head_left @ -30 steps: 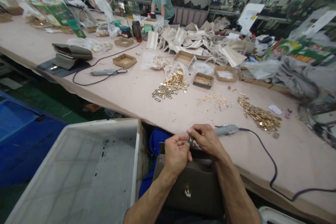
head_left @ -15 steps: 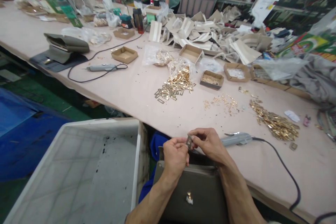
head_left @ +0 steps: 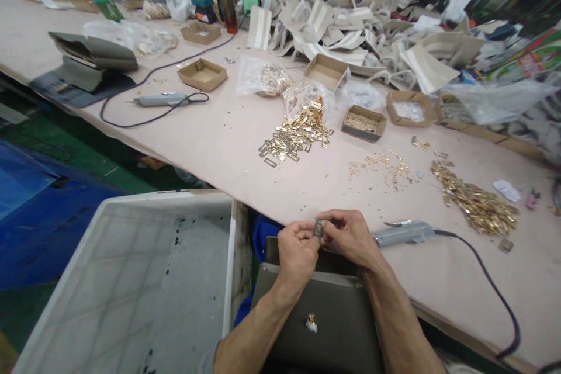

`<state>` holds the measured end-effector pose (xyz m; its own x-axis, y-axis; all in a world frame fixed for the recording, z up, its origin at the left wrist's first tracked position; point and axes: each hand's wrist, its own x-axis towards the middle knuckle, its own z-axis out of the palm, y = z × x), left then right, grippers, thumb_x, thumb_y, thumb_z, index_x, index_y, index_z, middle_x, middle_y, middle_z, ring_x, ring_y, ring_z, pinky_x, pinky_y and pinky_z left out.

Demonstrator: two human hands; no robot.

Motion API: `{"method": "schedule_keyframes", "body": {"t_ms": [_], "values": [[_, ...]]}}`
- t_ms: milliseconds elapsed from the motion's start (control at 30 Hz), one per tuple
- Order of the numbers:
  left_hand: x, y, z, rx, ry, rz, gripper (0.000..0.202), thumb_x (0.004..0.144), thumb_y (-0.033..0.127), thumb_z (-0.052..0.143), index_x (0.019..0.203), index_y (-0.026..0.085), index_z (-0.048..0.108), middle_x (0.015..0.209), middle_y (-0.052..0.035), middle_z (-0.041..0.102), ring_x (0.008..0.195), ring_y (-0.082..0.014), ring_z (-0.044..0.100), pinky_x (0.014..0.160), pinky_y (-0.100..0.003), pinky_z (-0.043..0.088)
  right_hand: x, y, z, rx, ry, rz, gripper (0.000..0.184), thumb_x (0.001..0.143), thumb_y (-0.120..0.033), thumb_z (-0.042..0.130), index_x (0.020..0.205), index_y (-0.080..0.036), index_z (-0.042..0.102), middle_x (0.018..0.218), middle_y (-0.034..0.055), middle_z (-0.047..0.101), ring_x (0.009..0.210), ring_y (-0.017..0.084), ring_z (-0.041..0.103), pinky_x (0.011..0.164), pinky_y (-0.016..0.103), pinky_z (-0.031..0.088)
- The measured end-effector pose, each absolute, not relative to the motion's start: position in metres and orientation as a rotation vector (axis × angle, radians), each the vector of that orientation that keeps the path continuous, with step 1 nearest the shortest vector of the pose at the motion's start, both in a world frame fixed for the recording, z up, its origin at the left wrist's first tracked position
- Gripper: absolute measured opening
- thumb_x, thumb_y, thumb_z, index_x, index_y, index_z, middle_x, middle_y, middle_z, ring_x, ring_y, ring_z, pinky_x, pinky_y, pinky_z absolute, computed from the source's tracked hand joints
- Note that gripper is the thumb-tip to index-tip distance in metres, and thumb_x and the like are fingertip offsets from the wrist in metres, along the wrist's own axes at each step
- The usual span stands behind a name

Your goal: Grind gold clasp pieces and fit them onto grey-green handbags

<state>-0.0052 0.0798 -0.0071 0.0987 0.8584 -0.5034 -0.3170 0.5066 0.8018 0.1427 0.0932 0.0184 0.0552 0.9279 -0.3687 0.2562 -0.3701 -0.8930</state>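
Observation:
Between the fingertips of both hands is a small rectangular metal plate (head_left: 318, 228) with an opening in it. My left hand (head_left: 298, 250) pinches it from the left, fingers curled. My right hand (head_left: 350, 238) grips its right side with thumb and forefinger. Below the hands lies a dark olive bag (head_left: 335, 318), with a small gold clasp (head_left: 311, 322) on its face and some white material at the clasp's lower end. Just right of my right hand, a grey electric screwdriver (head_left: 404, 234) rests on the table with its cord trailing right.
A big white bin (head_left: 232, 257) stands at the left below the table (head_left: 228, 155). Piles of gold metal frames (head_left: 300, 131) and gold parts (head_left: 477, 198) lie ahead. Several cardboard boxes (head_left: 202, 75), a second screwdriver (head_left: 161, 100) and a heap of beige pieces (head_left: 322, 20) sit farther back.
The camera view has tilted downward and shifted a little. Both hands stay together on the metal plate, which has turned slightly in the fingers.

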Motion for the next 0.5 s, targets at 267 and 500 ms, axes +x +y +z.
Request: {"method": "schedule_keyframes", "body": {"t_ms": [267, 500], "values": [[-0.004, 0.086, -0.009, 0.583, 1.162, 0.943, 0.039, 0.071, 0.028, 0.084, 0.101, 0.011, 0.066, 0.064, -0.0009, 0.071, 0.034, -0.0042, 0.044, 0.037, -0.016, 0.034, 0.141, 0.102, 0.015, -1.680, -1.289, 1.366, 0.028, 0.089, -0.043, 0.076, 0.092, -0.015, 0.078, 0.069, 0.0033, 0.072, 0.059, 0.015, 0.064, 0.057, 0.026, 0.048], [-0.007, 0.084, -0.013, 0.588, 1.101, 0.916, 0.043, 0.077, 0.046, 0.081, 0.093, 0.007, 0.072, 0.067, -0.0088, 0.074, 0.028, -0.0060, 0.041, 0.031, -0.019, 0.024, 0.135, 0.108, 0.020, -1.675, -1.328, 1.401, 0.031, 0.087, -0.046, 0.070, 0.080, -0.016, 0.074, 0.061, 0.0025, 0.068, 0.054, 0.017, 0.063, 0.056, 0.028, 0.046]]}}
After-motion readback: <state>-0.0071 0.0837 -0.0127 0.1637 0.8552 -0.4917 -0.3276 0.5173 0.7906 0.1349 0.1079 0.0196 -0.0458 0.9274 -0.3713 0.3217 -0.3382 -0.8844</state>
